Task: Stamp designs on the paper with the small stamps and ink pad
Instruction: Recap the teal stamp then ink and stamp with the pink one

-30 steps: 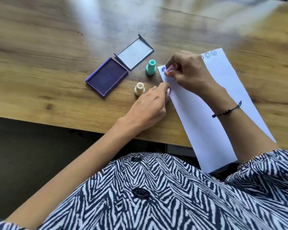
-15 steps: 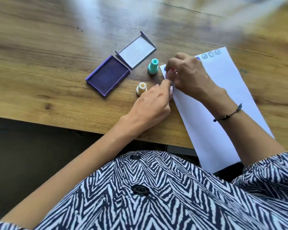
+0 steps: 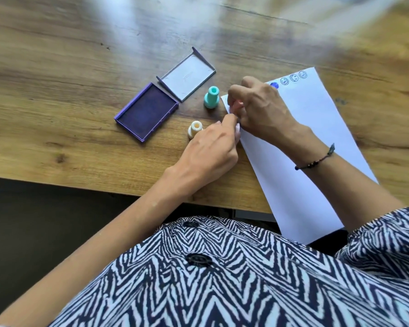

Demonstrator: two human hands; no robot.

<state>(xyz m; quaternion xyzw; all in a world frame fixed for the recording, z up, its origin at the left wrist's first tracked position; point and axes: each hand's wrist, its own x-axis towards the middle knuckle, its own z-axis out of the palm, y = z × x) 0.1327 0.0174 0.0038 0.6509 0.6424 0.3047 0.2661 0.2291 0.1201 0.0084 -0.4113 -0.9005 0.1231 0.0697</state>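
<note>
A white paper [image 3: 300, 147] lies slanted on the wooden table, with several blue round prints [image 3: 293, 78] along its top edge. My right hand [image 3: 257, 107] is closed around a small pink stamp [image 3: 237, 105], held down at the paper's upper left corner. My left hand [image 3: 210, 152] rests on the table with its fingertips pressing the paper's left edge. A teal stamp [image 3: 211, 97] and a cream stamp [image 3: 195, 129] stand upright left of the paper. The purple ink pad [image 3: 147, 113] lies open, its grey lid [image 3: 187, 76] flat behind it.
The wooden table's near edge [image 3: 80, 185] runs below my left wrist, and the paper's lower end hangs over it. A dark cord bracelet [image 3: 316, 160] is on my right wrist. Bare wood surrounds the ink pad to the left and behind.
My right hand has shifted down along the paper's left edge from the top corner, uncovering a solid blue print near the smiley prints. My left fingertips now meet the right hand.
</note>
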